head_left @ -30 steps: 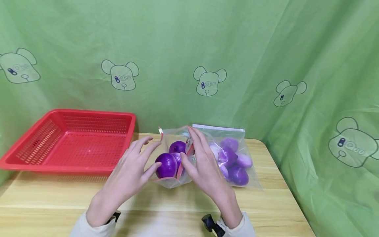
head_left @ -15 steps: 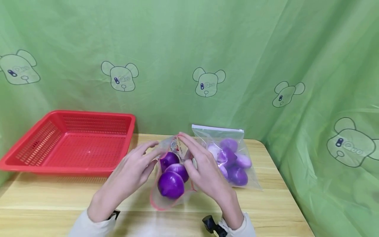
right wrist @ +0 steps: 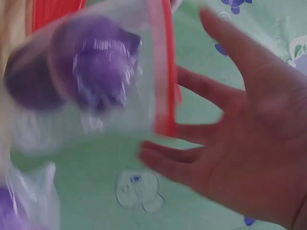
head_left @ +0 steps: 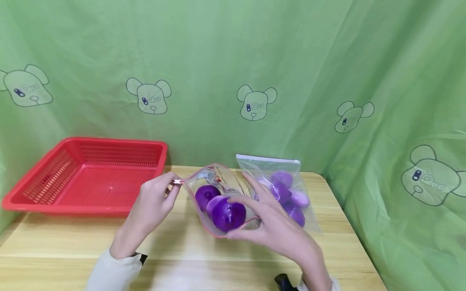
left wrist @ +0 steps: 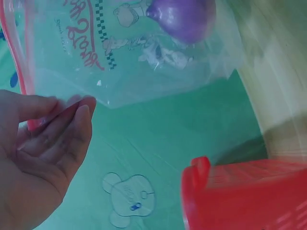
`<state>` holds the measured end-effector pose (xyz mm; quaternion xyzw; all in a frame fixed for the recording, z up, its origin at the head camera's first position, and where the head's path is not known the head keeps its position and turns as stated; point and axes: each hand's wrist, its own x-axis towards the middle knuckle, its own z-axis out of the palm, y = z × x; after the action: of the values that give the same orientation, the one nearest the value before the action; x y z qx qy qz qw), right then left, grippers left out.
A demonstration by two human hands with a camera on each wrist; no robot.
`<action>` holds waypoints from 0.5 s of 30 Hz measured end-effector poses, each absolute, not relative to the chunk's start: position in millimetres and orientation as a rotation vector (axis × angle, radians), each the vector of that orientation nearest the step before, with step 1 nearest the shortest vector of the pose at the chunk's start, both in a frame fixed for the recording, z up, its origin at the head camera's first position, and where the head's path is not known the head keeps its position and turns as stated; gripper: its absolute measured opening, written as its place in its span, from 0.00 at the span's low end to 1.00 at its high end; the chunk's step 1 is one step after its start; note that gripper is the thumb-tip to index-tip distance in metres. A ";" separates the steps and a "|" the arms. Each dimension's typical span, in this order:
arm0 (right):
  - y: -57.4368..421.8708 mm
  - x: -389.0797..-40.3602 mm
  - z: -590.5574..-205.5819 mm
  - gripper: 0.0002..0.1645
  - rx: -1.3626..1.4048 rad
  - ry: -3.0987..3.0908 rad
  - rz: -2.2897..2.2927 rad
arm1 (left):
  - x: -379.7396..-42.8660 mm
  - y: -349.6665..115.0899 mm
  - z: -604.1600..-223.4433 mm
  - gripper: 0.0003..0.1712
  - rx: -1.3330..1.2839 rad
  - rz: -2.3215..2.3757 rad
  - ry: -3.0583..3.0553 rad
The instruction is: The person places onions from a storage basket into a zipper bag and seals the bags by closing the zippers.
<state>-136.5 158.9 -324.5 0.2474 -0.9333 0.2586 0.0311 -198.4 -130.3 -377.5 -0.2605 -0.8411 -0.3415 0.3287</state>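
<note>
A clear zip bag [head_left: 231, 178] with a red-edged mouth and printed cartoon animals stands over the table, its mouth spread wide. Inside lie glossy purple onions [head_left: 228, 214], one in front of the others. My left hand [head_left: 151, 208] pinches the bag's mouth corner by the white slider [head_left: 178, 182]; in the left wrist view, thumb and fingers close on the film. Near the mouth's right side is my right hand [head_left: 271, 222], fingers spread. The right wrist view shows that hand [right wrist: 240, 139] with fingertips at the red edge, blurred, gripping nothing visible.
A red perforated basket [head_left: 109, 186] sits at the left of the wooden table [head_left: 189, 262]. Behind my right hand lies a second clear bag [head_left: 267, 158] with a white zip strip and several purple pieces. Green curtains [head_left: 204, 48] enclose the back and right.
My left hand has drawn left with the bag's corner and slider. The bag's mouth has widened, and the onions have shifted right. My right hand has moved right and spread its fingers.
</note>
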 end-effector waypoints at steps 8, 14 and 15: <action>175.1 -158.8 -337.9 0.09 0.918 -2.545 0.624 | -205.3 -149.5 -375.9 0.05 -0.503 -0.940 -2.182; 181.1 -174.1 -322.3 0.15 0.893 -2.283 0.732 | -206.0 -164.4 -370.5 0.06 -0.334 -0.989 -2.122; 180.0 -175.1 -318.9 0.15 0.896 -2.281 0.721 | -205.8 -163.6 -369.7 0.05 -0.343 -1.005 -2.121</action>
<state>-175.1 180.0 -318.9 0.3356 -0.8547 0.2704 0.2895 -205.8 -163.6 -369.7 -0.1342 -0.8287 -0.3929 0.3754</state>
